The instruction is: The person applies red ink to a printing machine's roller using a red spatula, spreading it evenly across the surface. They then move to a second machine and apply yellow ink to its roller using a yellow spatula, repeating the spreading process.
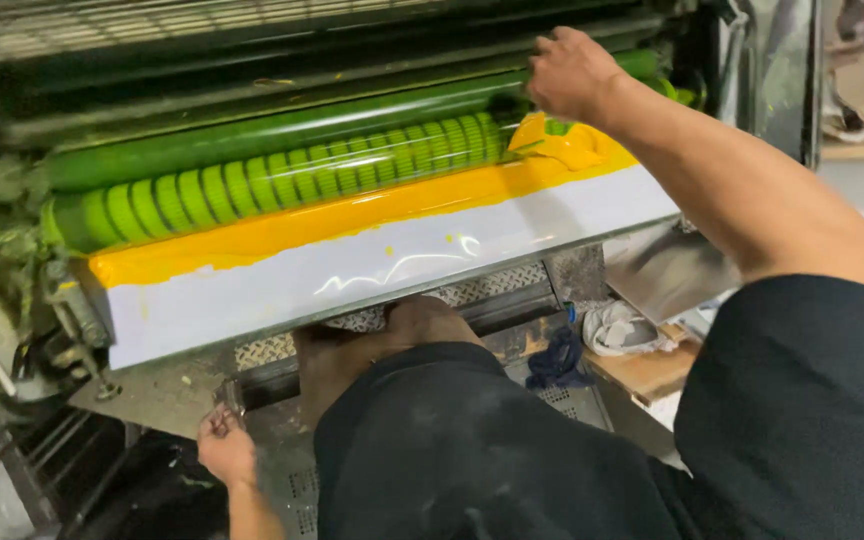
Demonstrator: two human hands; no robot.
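Yellow ink point(352, 215) lies thick along the white tray point(372, 265) of a printing machine, and the green ridged roller point(292, 180) sits just behind the ink. The right hand point(567, 75) is up at the far right end of that roller, closed around something above a fat lump of ink point(567, 145). I cannot tell what it grips, as the knuckles hide it. The left hand point(224, 450) is low, well below the roller, under the tray's left half, curled on the edge of a grey metal plate point(167, 395). Whether it pinches that edge or just rests there is not clear. A white rag point(622, 328) and a dark blue rag point(557, 360) lie below the roller's right end. To do this well, I think the right hand should move slowly, spread the lump evenly, and keep its fingers clear of the roller.
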